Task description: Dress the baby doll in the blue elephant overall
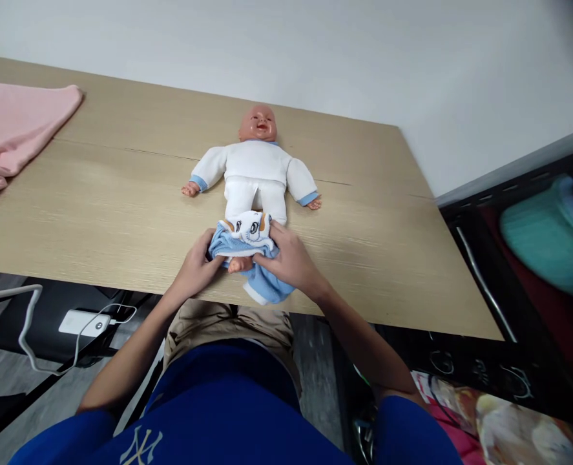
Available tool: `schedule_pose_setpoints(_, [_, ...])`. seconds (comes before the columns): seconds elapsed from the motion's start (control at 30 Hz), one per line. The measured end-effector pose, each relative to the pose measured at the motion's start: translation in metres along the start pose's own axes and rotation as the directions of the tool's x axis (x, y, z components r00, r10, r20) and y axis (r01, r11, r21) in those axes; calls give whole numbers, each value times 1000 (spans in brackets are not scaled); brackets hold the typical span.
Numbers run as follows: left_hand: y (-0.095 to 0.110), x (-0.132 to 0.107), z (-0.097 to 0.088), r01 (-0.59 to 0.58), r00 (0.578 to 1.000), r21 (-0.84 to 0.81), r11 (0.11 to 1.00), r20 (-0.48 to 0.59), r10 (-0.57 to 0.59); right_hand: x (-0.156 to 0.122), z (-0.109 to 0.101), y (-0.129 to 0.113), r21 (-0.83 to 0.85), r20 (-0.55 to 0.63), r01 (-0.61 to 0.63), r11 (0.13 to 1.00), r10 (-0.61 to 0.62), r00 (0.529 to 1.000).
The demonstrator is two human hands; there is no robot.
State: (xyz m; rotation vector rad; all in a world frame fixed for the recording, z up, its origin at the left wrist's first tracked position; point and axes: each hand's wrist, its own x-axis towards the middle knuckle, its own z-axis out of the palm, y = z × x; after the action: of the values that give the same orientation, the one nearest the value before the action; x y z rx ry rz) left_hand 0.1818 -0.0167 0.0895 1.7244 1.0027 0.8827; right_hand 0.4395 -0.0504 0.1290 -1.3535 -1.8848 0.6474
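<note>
A baby doll (256, 169) in a white top with blue cuffs lies on its back on the wooden table (121, 206), head away from me. Blue trousers (261, 278) with a cartoon animal patch are bunched around its legs, and one bare foot pokes out. My left hand (196, 265) grips the trousers' left side, fingers closed on the cloth. My right hand (291, 258) grips the right side, fingers closed on the waistband.
A pink cloth (10, 132) lies at the table's far left. Right of the table is a dark stand (519, 271) holding a teal object (548, 236). Below the table edge lie a white charger and cable (80, 321).
</note>
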Motion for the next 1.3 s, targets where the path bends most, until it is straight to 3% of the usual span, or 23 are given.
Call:
schedule_pose_setpoints(0.07, [-1, 9, -8, -56, 998, 38, 998, 20, 55, 9, -4, 6, 12, 19, 48, 999, -48, 999])
schedule_pose_setpoints(0.13, [0, 18, -17, -72, 992, 11, 997, 105, 70, 18, -8, 12, 40, 75, 65, 997, -67, 995])
schedule_pose_setpoints(0.23, [4, 29, -33, 22, 970, -26, 999, 242, -15, 28, -19, 18, 98, 196, 79, 992, -98, 976])
schedule_pose_setpoints(0.3, [5, 34, -44, 66, 961, -6, 998, 269, -62, 30, -29, 20, 130, 285, 69, 989, -104, 953])
schedule_pose_setpoints(0.43, [9, 36, -69, 38, 949, 38, 999, 311, -48, 26, -48, 30, 235, 318, 18, 972, -95, 943])
schedule_pose_setpoints(0.6, [18, 40, -86, 65, 866, -27, 998, 499, -43, 19, -52, 51, 489, 355, -171, 855, -16, 935])
schedule_pose_setpoints(0.7, [18, 46, -86, 91, 885, -47, 995, 462, -59, 18, -50, 58, 574, 356, -244, 781, 30, 934])
schedule_pose_setpoints(0.83, [15, 54, -84, 51, 902, 38, 998, 426, -62, 18, -53, 60, 587, 387, -259, 767, 15, 922])
schedule_pose_setpoints(0.97, [33, 66, -79, -116, 970, 188, 975, 233, 70, 15, -56, 61, 572, 447, -279, 771, -8, 894])
schedule_pose_setpoints(1.03, [53, 77, -70, -212, 969, 266, 940, 182, 167, 14, -55, 61, 583, 434, -258, 770, -27, 901])
schedule_pose_setpoints(1.1, [77, 91, -55, -308, 931, 297, 904, 290, 221, 13, -53, 61, 589, 391, -213, 780, -44, 919])
schedule_pose_setpoints(1.2, [105, 118, -31, -376, 793, 274, 885, 589, 155, 13, -51, 61, 576, 326, -152, 803, -56, 944])
schedule_pose_setpoints(1.3, [116, 145, -12, -207, 650, 229, 951, 758, -41, 12, -53, 61, 562, 363, -186, 806, -38, 931])
